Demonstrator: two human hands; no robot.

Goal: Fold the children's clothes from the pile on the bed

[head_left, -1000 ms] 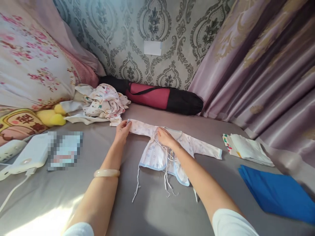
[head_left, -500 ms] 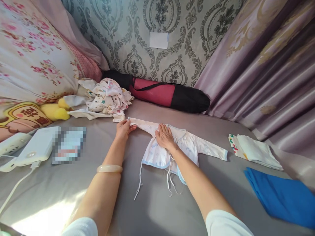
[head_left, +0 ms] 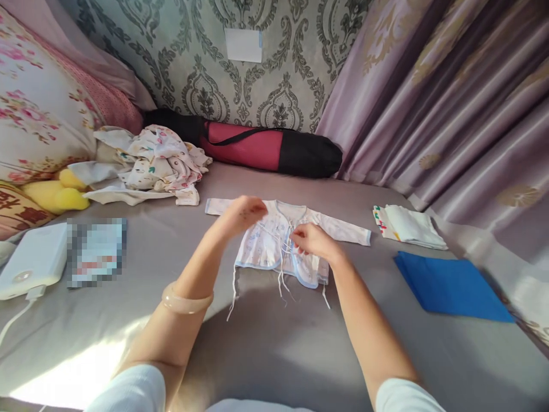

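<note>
A small white baby shirt (head_left: 266,246) with light blue trim and a faint print lies front up on the grey sheet, both sleeves spread sideways. Thin white tie strings (head_left: 281,280) hang down its front and past its hem. My left hand (head_left: 249,213) is over the shirt's left shoulder, fingers curled together; whatever they pinch is hidden. Over the right half of the front, my right hand (head_left: 312,239) has its fingers bent inward, close beside the strings. I cannot make out whether a string is between them. A pale bangle (head_left: 187,300) circles my left forearm.
Crumpled baby clothes (head_left: 158,160) and a yellow plush toy (head_left: 55,191) lie at the left back. A red and black long bag (head_left: 249,146) rests along the wall. Folded white cloth (head_left: 412,226) and folded blue cloth (head_left: 450,286) are right; a white power bank (head_left: 36,257) is left.
My left hand has left the sleeve cuff and moved right over the shirt's shoulder. My right hand has lifted from lying flat, shifted right, and curled its fingers. The view has turned right.
</note>
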